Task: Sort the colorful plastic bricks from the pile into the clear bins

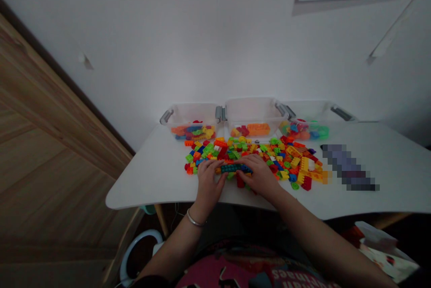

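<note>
A long dark teal toy brick (230, 168) with rows of studs lies level between my two hands, low over the front of a brick pile. At its left end, by an orange piece, my left hand (209, 181) has its fingers and thumb closed. My right hand (258, 175) grips the right end, where a blue brick (247, 169) shows between thumb and fingers. Whether the teal and blue bricks are joined cannot be made out. Loose bricks (296, 151) in red, yellow, green, orange and blue spread around both hands. A red brick (240, 180) is just below the right thumb.
Three clear bins stand along the wall: left (191, 111), middle (252, 108) and right (311, 111), each with coloured pieces inside. A blurred-out dark flat object (348, 168) lies on the white table (151, 176) at right. Wooden furniture (57, 153) borders the left.
</note>
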Tool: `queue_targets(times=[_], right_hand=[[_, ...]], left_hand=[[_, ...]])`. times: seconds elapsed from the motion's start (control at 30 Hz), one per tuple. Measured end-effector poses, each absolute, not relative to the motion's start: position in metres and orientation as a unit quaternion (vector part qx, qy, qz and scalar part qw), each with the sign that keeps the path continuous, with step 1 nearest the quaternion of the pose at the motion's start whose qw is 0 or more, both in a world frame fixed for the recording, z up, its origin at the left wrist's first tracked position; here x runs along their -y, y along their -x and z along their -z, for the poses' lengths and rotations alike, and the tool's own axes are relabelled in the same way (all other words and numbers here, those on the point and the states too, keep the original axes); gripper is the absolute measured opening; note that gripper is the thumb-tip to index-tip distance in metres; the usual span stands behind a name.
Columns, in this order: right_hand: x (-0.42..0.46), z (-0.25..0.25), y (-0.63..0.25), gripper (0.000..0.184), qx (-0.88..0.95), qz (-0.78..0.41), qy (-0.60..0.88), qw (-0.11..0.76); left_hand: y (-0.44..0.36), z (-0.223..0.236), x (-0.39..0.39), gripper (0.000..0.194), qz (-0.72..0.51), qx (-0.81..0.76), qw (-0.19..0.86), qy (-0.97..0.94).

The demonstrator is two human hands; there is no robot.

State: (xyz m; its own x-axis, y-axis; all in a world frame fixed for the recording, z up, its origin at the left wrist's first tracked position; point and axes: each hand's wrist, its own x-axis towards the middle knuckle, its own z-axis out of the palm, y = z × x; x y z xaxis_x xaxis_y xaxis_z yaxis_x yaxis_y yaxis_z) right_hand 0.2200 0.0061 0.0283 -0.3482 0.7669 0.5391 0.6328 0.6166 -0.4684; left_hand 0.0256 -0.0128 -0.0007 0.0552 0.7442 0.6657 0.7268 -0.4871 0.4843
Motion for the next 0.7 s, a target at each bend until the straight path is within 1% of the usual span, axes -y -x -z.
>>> queue_targets(times=[0.13, 0.2, 0.27, 0.4, 0.57, 0.63, 0.7], right_hand=[[-0.012, -0.025, -0.222, 0.018, 0.808, -0.103, 0.439, 0.38], [-0.016, -0.025, -0.226, 0.017, 0.796, -0.1, 0.444, 0.4], [-0.022, -0.028, -0.233, 0.017, 0.774, -0.088, 0.453, 0.434], [-0.043, -0.04, -0.254, 0.021, 0.698, -0.062, 0.494, 0.515], [-0.079, -0.062, -0.281, 0.032, 0.558, -0.054, 0.543, 0.625], [-0.094, -0.07, -0.287, 0.034, 0.538, -0.046, 0.543, 0.643], [-0.108, -0.076, -0.29, 0.033, 0.539, -0.038, 0.544, 0.642]], left_hand=[[-0.027, 0.001, 0.01, 0.04, -0.443, -0.502, -0.037, -0.742], [-0.028, 0.002, 0.01, 0.047, -0.417, -0.519, -0.065, -0.743], [-0.03, 0.003, 0.01, 0.049, -0.389, -0.547, -0.082, -0.737], [-0.035, 0.003, 0.011, 0.049, -0.336, -0.585, -0.084, -0.733], [-0.038, -0.001, 0.014, 0.046, -0.305, -0.585, -0.086, -0.747], [-0.038, -0.001, 0.015, 0.045, -0.304, -0.586, -0.086, -0.746], [-0.038, -0.001, 0.015, 0.044, -0.304, -0.587, -0.084, -0.745]])
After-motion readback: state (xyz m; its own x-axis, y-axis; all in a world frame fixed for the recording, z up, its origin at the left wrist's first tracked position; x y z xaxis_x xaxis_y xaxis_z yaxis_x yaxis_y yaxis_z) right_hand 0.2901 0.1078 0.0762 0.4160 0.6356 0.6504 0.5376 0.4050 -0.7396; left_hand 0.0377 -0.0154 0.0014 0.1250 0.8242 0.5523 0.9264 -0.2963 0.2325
